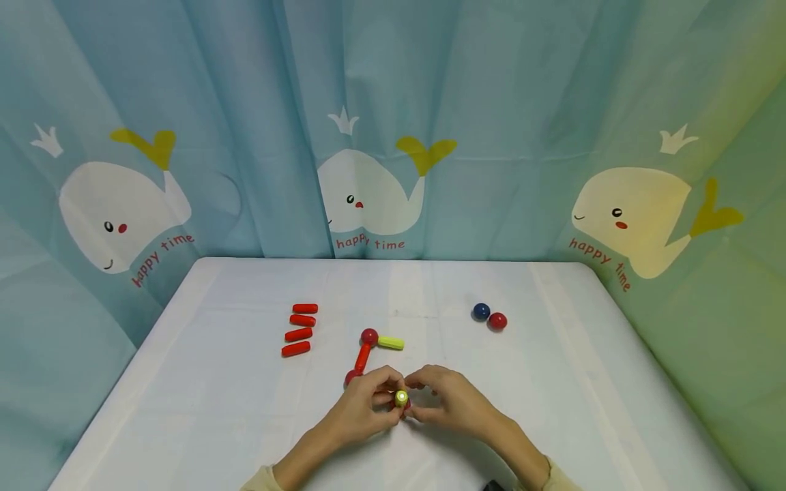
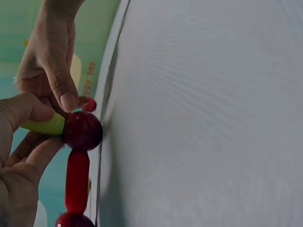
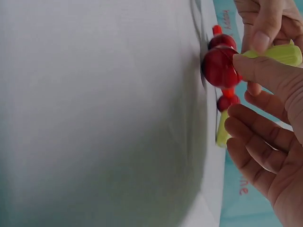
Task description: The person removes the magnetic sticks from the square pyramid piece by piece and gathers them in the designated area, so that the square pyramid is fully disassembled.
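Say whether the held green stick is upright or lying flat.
Upright: the stick rises from a ball, pointing away from the table.

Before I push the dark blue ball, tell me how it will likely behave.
The dark blue ball will probably roll at a light push, being round on a flat-looking table. Its shiny surface suggests it may slip between fingertips. Pushed toward the red ball close beside it, it would likely knock that one too.

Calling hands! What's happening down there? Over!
Left hand pinching green stick, one end against red ball. Right hand close beside ball. Nothing seen blocking.
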`<move>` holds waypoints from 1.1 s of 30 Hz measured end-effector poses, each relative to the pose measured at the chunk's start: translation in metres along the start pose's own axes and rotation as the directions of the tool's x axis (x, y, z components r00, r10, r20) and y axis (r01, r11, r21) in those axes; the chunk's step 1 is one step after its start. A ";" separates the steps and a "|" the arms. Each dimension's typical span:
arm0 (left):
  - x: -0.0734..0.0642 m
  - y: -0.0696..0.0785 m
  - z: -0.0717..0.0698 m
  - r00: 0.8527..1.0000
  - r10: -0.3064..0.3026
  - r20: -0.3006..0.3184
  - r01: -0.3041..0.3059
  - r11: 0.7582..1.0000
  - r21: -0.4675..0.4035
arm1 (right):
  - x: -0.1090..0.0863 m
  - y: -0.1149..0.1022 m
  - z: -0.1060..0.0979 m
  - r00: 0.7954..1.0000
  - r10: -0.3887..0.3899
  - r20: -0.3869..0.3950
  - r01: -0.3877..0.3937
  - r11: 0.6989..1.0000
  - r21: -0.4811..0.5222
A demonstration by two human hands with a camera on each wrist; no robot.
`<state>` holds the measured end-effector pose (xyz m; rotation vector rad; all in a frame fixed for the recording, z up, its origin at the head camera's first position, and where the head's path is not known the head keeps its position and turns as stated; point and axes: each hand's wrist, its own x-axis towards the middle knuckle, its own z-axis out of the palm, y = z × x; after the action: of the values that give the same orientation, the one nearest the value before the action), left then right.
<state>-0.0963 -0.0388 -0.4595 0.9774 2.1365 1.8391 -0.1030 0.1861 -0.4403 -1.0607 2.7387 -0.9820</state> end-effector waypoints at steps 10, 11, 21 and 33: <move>-0.009 -0.001 -0.012 0.998 -0.060 -0.013 0.060 0.996 0.069 | 0.010 -0.004 0.013 0.997 0.054 0.048 -0.055 0.998 0.016; -0.010 -0.001 -0.014 0.999 -0.052 -0.013 0.053 0.994 0.095 | 0.011 -0.005 0.013 0.997 0.060 0.045 -0.060 0.998 -0.002; -0.013 0.001 -0.021 0.998 -0.025 -0.065 0.052 0.893 0.448 | 0.010 -0.010 0.007 0.988 0.156 0.015 -0.153 0.981 -0.120; -0.016 -0.004 -0.020 0.996 -0.007 -0.088 0.054 0.834 0.549 | 0.006 -0.011 0.008 0.969 0.243 -0.037 -0.246 0.962 -0.115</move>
<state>-0.0957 -0.0643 -0.4631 0.9610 2.7953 1.2705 -0.0993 0.1715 -0.4397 -0.7017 2.8872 -0.8093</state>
